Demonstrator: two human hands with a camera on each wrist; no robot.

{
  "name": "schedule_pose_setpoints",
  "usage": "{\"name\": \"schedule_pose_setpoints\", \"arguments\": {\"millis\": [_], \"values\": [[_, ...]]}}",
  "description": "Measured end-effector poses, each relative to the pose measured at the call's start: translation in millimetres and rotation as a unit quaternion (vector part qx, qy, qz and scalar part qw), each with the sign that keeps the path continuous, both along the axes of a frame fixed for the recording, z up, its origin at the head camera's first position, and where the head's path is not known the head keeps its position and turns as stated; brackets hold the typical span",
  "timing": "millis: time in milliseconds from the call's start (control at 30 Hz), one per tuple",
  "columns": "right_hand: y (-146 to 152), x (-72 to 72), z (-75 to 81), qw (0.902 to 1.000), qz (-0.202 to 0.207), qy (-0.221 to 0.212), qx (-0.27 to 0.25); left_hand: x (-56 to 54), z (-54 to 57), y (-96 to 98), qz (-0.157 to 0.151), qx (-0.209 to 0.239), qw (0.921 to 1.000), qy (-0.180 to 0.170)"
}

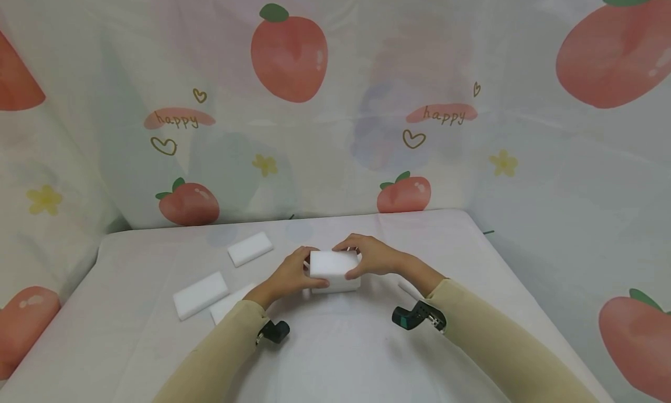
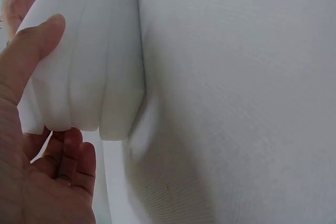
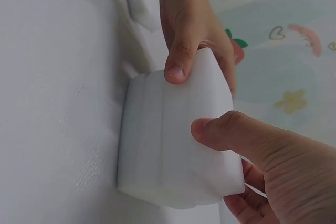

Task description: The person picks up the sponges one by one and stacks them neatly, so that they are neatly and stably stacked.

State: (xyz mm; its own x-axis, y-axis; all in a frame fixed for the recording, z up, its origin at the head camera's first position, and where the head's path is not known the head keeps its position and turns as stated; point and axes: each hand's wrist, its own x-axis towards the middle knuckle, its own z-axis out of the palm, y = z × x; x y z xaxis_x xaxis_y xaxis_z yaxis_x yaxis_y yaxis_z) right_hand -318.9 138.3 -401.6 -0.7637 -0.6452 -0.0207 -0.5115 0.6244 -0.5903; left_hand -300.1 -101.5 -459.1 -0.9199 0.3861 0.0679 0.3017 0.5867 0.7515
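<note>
Several white foam sponges (image 1: 334, 268) form a stack on the table, long edges facing me. My left hand (image 1: 291, 276) grips the stack's left end, thumb (image 2: 50, 32) on the front face and fingers round the back. At the right end my right hand (image 1: 375, 256) holds it, with its thumb (image 3: 210, 131) on the upper front and its fingertips curled behind. From the right wrist view, the layers lie nearly flush, and the bottom one meets the cloth. The left wrist view shows the lowest sponge offset slightly from those above.
Left of the stack lie loose white sponges: one at the back (image 1: 250, 249), one farther left (image 1: 200, 295) and one partly behind my left forearm (image 1: 229, 303). Another white piece (image 1: 409, 289) shows beside my right wrist. A white cloth covers the table (image 1: 335, 356); a printed curtain (image 1: 335, 129) surrounds it.
</note>
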Motion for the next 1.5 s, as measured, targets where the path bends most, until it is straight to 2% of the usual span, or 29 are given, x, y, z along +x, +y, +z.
{"name": "schedule_pose_setpoints", "arguments": {"millis": [300, 600, 833, 1233, 1500], "values": [[-0.1, -1.1, -0.8, 0.9999, -0.003, 0.004, 0.01, -0.4, 15.3, -2.9, -0.012, -0.011, 0.999, 0.041], [-0.1, 0.7, 1.5, 1.0, -0.002, -0.002, 0.008, -2.6, 29.1, -2.2, -0.029, -0.047, 0.996, 0.07], [0.3, 1.1, 1.7, 1.0, 0.001, -0.006, 0.002, -3.1, 28.9, -1.2, -0.032, -0.061, 0.995, 0.072], [4.2, 4.2, 5.0, 0.9998, -0.013, -0.009, 0.014, -3.3, 25.6, 0.0, -0.03, -0.048, 0.9964, 0.063], [19.0, 5.7, 9.3, 0.9996, -0.019, -0.022, -0.002, -4.0, 23.4, -0.3, -0.021, -0.043, 0.9974, 0.054]]}}
